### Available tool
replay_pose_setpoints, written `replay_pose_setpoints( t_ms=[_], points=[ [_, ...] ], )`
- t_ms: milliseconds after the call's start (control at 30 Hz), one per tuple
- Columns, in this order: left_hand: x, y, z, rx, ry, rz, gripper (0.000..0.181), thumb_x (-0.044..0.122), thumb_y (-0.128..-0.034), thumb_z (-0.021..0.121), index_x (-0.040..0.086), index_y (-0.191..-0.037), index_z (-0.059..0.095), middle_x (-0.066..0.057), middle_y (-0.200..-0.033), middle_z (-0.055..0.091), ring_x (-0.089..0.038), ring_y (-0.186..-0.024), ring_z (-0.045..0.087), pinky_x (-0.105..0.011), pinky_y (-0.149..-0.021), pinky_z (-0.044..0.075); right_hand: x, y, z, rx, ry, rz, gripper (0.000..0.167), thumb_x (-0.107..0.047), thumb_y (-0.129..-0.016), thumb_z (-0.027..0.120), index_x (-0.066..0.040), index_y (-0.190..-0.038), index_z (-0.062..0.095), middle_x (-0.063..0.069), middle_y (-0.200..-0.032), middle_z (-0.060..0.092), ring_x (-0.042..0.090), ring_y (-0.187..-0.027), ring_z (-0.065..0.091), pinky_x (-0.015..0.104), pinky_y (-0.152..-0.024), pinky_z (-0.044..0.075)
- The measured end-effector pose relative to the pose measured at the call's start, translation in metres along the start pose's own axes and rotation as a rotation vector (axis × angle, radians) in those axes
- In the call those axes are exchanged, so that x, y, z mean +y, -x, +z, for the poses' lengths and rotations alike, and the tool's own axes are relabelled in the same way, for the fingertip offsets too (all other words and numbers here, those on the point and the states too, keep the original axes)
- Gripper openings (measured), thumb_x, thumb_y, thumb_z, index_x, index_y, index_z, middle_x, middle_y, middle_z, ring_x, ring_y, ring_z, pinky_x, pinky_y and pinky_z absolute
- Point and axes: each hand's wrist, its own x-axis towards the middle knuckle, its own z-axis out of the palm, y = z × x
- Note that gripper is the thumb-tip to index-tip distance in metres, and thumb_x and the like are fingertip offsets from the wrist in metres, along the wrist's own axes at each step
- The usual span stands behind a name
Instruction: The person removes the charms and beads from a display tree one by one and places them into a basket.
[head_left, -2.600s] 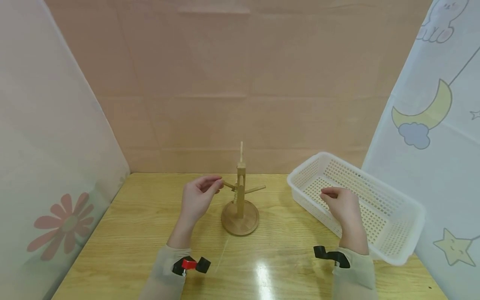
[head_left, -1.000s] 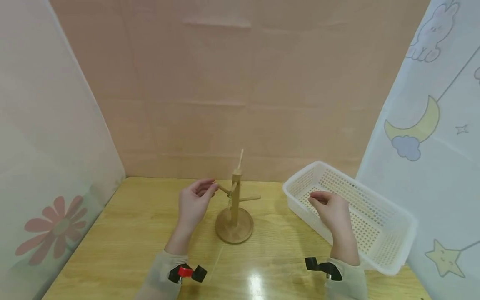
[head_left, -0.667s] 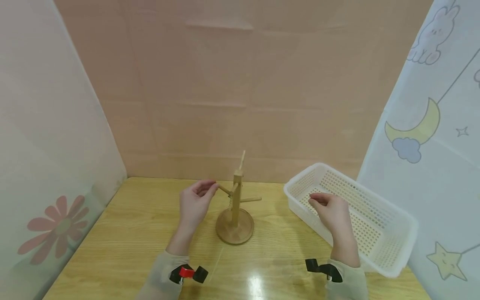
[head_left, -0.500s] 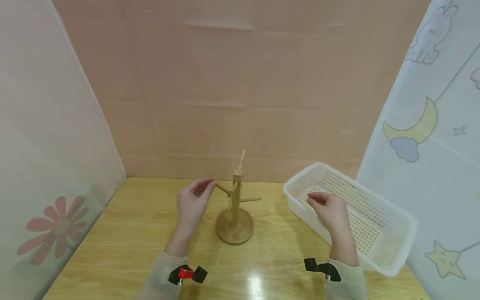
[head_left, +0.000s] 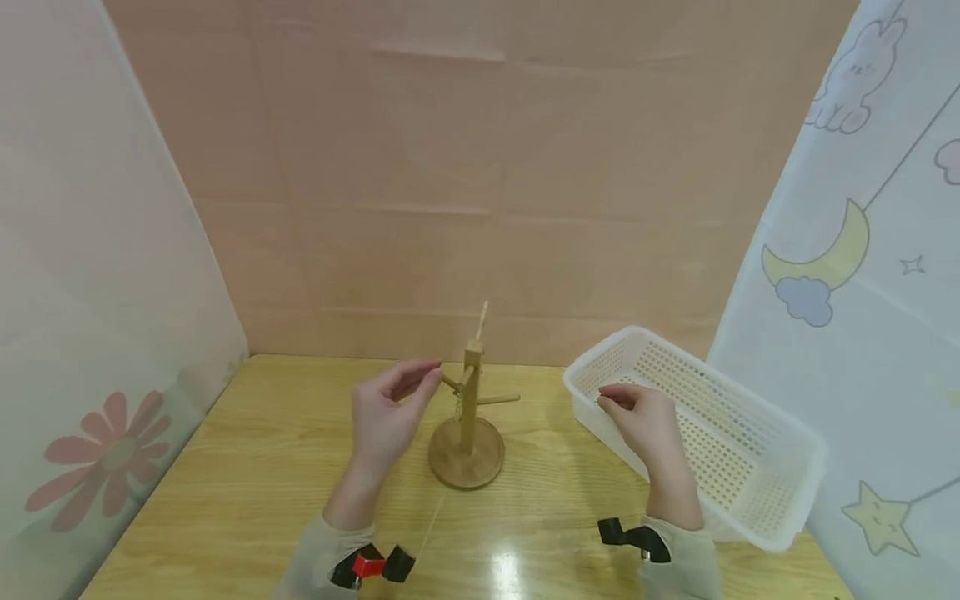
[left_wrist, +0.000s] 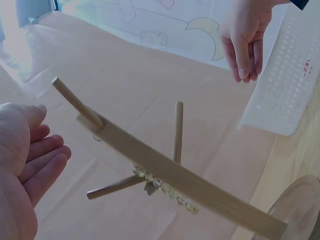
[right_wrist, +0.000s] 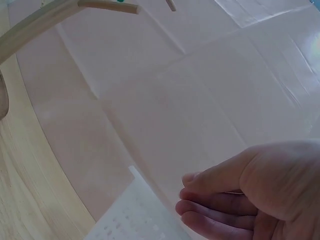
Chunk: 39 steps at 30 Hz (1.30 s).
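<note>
A wooden stand with a round base and several pegs stands mid-table. On one peg in the left wrist view hangs a bracelet of clear yellowish beads. My left hand is raised left of the stand, near the end of a peg. In the left wrist view its loosely bent fingers are apart from the pegs and hold nothing. My right hand hovers over the near left side of the white basket, fingers loosely bent; no object shows between thumb and fingertips.
The perforated basket sits on the right of the wooden table, angled. A plain pinkish cloth hangs behind the table. Printed cloths flank it, with a flower on the left and a moon on the right.
Over the last half second my left hand has edged right, towards the stand, and my right hand has shifted slightly left. The stand and basket stay put; the head view has tilted a little since the earliest frame.
</note>
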Motion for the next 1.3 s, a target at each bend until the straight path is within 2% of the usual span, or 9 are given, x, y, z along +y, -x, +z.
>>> replay_pose_setpoints(
  t_ms=[200,367,467,600,767,1000,1133,1300],
  points=[
    [0.012,0.004,0.004,-0.080,0.042,0.064,0.023,-0.009,-0.0860,0.086,-0.004,-0.108,0.081,-0.014,-0.103,0.081,-0.023,-0.092,0.080,-0.036,-0.081,0.066,-0.013,0.001,0.010,-0.029,-0.019,-0.036,0.023,-0.018,-0.103,0.074,-0.004,-0.121,0.080,0.011,-0.111,0.080,0.032,-0.102,0.075,0.050,-0.089,0.062],
    [0.014,0.006,0.009,-0.088,0.047,0.110,0.030,-0.014,-0.0804,0.088,-0.006,-0.108,0.081,-0.017,-0.105,0.081,-0.028,-0.092,0.080,-0.034,-0.083,0.065,-0.028,-0.002,0.020,-0.051,-0.108,-0.084,0.023,-0.019,-0.102,0.077,-0.006,-0.120,0.081,0.009,-0.110,0.080,0.030,-0.103,0.075,0.050,-0.090,0.062],
    [0.014,0.007,0.010,-0.082,0.041,0.134,0.032,-0.018,-0.0781,0.087,-0.005,-0.107,0.082,-0.016,-0.105,0.081,-0.027,-0.092,0.080,-0.031,-0.083,0.065,-0.038,-0.005,0.028,-0.074,-0.180,-0.074,0.022,-0.022,-0.101,0.078,-0.009,-0.119,0.082,0.007,-0.110,0.080,0.027,-0.104,0.075,0.044,-0.090,0.062],
    [0.014,0.006,0.010,-0.083,0.033,0.155,0.030,-0.018,-0.0788,0.086,-0.003,-0.105,0.083,-0.014,-0.104,0.081,-0.025,-0.092,0.080,-0.030,-0.083,0.065,-0.054,-0.010,0.036,-0.103,-0.296,-0.063,0.026,-0.029,-0.101,0.079,-0.012,-0.120,0.082,0.005,-0.110,0.080,0.021,-0.103,0.075,0.038,-0.091,0.060],
    [0.016,0.005,0.010,-0.085,0.020,0.173,0.023,-0.012,-0.0839,0.086,-0.003,-0.105,0.083,-0.013,-0.104,0.081,-0.024,-0.090,0.080,-0.029,-0.082,0.065,-0.078,-0.014,0.044,-0.131,-0.419,-0.089,0.031,-0.034,-0.100,0.080,-0.012,-0.123,0.081,0.005,-0.114,0.080,0.019,-0.105,0.074,0.036,-0.096,0.059],
    [0.013,0.003,0.010,-0.077,0.025,0.193,0.022,-0.011,-0.0866,0.084,-0.003,-0.107,0.083,-0.013,-0.104,0.081,-0.024,-0.087,0.081,-0.029,-0.078,0.065,-0.095,-0.012,0.054,-0.085,-0.528,-0.122,0.030,-0.031,-0.098,0.083,-0.010,-0.120,0.082,0.006,-0.113,0.080,0.016,-0.102,0.075,0.024,-0.089,0.059],
    [0.012,0.003,0.010,-0.079,0.037,0.192,0.021,-0.009,-0.0879,0.084,-0.003,-0.108,0.082,-0.014,-0.104,0.081,-0.025,-0.087,0.080,-0.029,-0.077,0.065,-0.098,-0.010,0.062,-0.049,-0.612,-0.156,0.026,-0.024,-0.098,0.083,-0.006,-0.118,0.082,0.009,-0.112,0.080,0.014,-0.099,0.076,0.024,-0.089,0.060],
    [0.012,0.005,0.009,-0.068,0.043,0.194,0.018,-0.007,-0.0892,0.084,-0.004,-0.107,0.082,-0.015,-0.102,0.081,-0.028,-0.085,0.080,-0.029,-0.076,0.065,-0.103,-0.011,0.074,0.019,-0.664,-0.242,0.022,-0.017,-0.097,0.083,-0.002,-0.113,0.082,0.012,-0.109,0.081,0.015,-0.098,0.077,0.025,-0.088,0.062]
  ],
)
